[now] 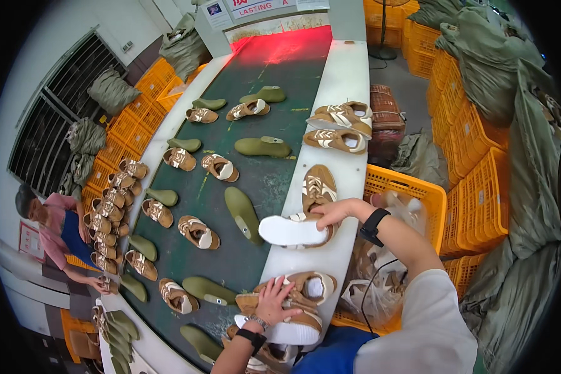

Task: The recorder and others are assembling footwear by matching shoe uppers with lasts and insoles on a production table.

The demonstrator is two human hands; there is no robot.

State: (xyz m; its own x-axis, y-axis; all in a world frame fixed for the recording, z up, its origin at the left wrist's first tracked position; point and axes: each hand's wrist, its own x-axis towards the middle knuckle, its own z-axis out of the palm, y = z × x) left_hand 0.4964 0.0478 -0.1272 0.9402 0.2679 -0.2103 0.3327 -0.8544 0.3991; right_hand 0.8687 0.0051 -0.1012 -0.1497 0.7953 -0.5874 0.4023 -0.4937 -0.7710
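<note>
My right hand is closed on a brown-and-tan sneaker, which lies tilted so its white sole faces up. Just behind it, a laced sneaker points its toe away from me on the white ledge. Nearer, my left hand lies with fingers spread over a brown sneaker in a small cluster of sneakers. A white sole shows beneath that hand, and another sneaker sits against its far side. My palm and forearm hide part of the cluster.
A green conveyor belt carries several sneakers and green shoe lasts. One sneaker pair lies farther along the ledge. A yellow crate with plastic bags stands at my right. Across the belt, a co-worker reaches toward stacked sneakers.
</note>
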